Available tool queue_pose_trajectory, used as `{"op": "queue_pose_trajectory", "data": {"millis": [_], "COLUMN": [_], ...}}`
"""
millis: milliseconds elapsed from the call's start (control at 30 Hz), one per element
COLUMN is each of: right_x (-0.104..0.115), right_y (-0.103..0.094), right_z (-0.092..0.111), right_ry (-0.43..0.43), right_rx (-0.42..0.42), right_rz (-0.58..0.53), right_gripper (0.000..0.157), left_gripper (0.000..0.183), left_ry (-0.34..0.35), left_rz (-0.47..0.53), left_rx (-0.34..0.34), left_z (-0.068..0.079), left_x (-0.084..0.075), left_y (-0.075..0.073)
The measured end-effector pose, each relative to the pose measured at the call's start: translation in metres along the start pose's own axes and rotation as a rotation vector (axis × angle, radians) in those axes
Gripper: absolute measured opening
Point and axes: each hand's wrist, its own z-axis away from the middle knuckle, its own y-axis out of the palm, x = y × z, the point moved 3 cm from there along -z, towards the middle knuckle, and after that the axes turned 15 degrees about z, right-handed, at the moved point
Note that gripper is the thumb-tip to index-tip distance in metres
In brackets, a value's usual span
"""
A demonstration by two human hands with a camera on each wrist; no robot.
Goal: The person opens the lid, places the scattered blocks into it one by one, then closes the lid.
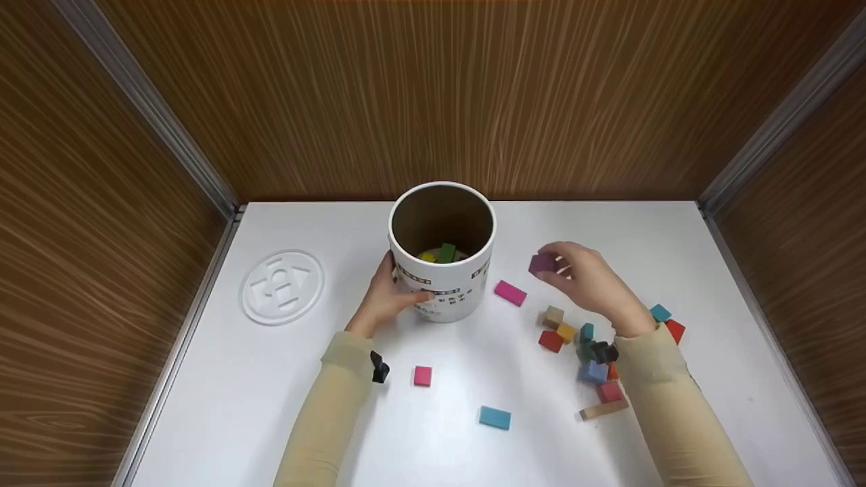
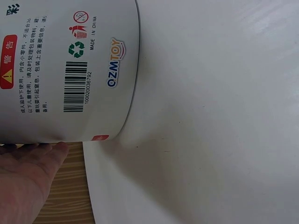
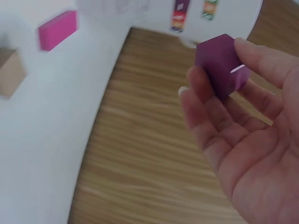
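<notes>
A purple block [image 3: 218,65] is pinched between the thumb and fingers of my right hand [image 1: 587,281], right of the bucket and above the tabletop. My left hand [image 1: 384,297] holds the white cylindrical bucket [image 1: 450,291] by its left side, thumb across the printed front and fingers round the back, partly hidden. Inside the bucket lie a green block [image 1: 446,253] and a yellow block [image 1: 428,257]. In the left wrist view the bucket's wall [image 2: 51,60] fills the upper left, with my left fingers against it.
A white round lid [image 1: 282,287] lies at the left. A magenta block [image 1: 510,293], a pink block [image 1: 423,376] and a light-blue block [image 1: 495,418] are scattered on the white table [image 1: 223,406]. Several more blocks, including a red one [image 1: 551,341], cluster by my right forearm. Wood-grain panels [image 1: 446,95] surround the table.
</notes>
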Motion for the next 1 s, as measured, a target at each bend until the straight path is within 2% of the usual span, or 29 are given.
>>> {"op": "queue_pose_trajectory", "data": {"millis": [300,433,533,800,1000], "right_x": [0.047,0.064,0.072,0.078,0.062], "right_y": [-0.016,-0.015,-0.010,-0.002,-0.001], "right_z": [-0.022,-0.039,-0.049,-0.057,-0.052], "right_ry": [-0.137,-0.188,-0.195,-0.152,-0.106], "right_rx": [-0.168,-0.220,-0.233,-0.239,-0.228], "right_rz": [-0.022,-0.030,-0.037,-0.031,0.012], "right_gripper": [0.041,0.036,0.034,0.050,0.050], "left_gripper": [0.128,0.127,0.126,0.124,0.126], "left_ry": [0.005,0.008,0.003,0.006,0.004], "left_rz": [-0.013,-0.008,-0.004,-0.013,-0.028], "left_rx": [0.009,0.004,0.002,0.004,0.002], "left_z": [-0.001,-0.001,-0.001,-0.001,-0.001], "left_x": [-0.001,-0.001,-0.001,-0.002,-0.001], "left_y": [0.000,0.000,0.000,0.002,0.001]}}
